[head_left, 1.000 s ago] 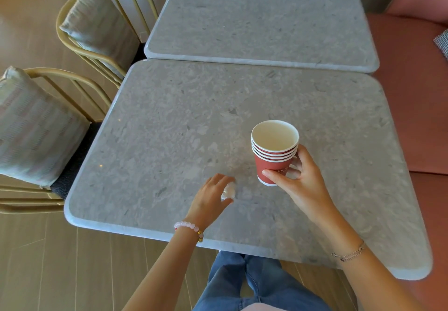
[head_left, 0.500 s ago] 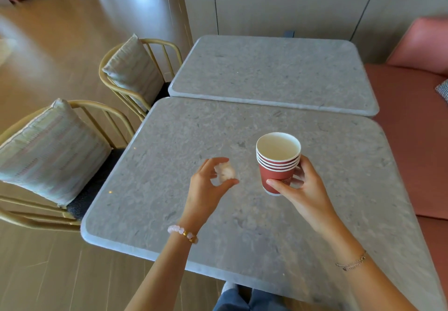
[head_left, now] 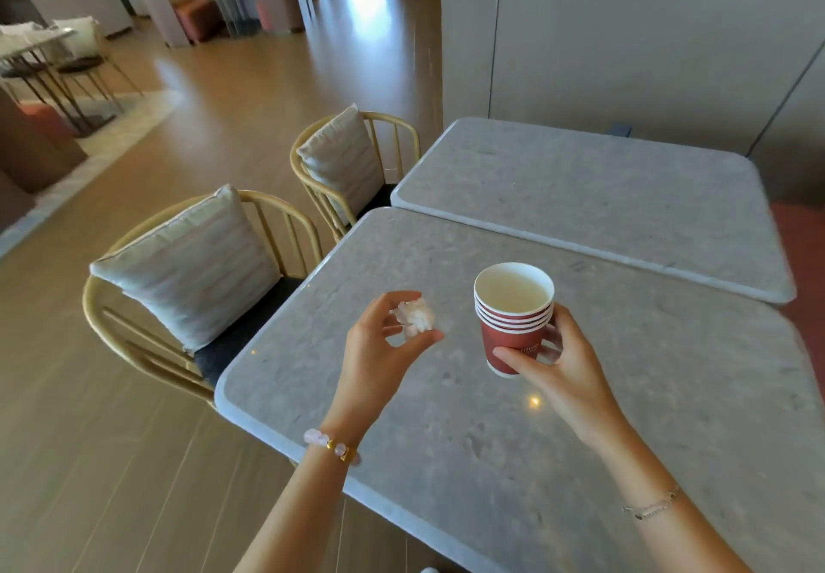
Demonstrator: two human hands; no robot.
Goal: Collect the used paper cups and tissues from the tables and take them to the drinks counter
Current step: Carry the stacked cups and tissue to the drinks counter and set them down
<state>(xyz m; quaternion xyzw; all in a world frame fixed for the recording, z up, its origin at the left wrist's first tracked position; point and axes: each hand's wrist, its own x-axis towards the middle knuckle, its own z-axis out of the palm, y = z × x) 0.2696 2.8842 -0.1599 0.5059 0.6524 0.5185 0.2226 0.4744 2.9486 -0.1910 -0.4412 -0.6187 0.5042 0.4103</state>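
She has both hands full over the near table (head_left: 446, 461). The left hand (head_left: 379, 358) pinches a crumpled tissue (head_left: 415, 319) between thumb below and fingertips above, the wad sitting out at the very tips, clear of the palm. The right hand (head_left: 562, 376) is wrapped round the lower wall of a nested stack of red paper cups (head_left: 513, 318), thumb across the front, the other fingers curled behind; the white rims stand above her fingers, and the stack is upright and raised off the tabletop. The tissue looks feather-light and squashy, so a light pinch should serve (a draught could take it). The cups I'd judge light but crushable: best held low on the doubled walls, not by the thin top rim.
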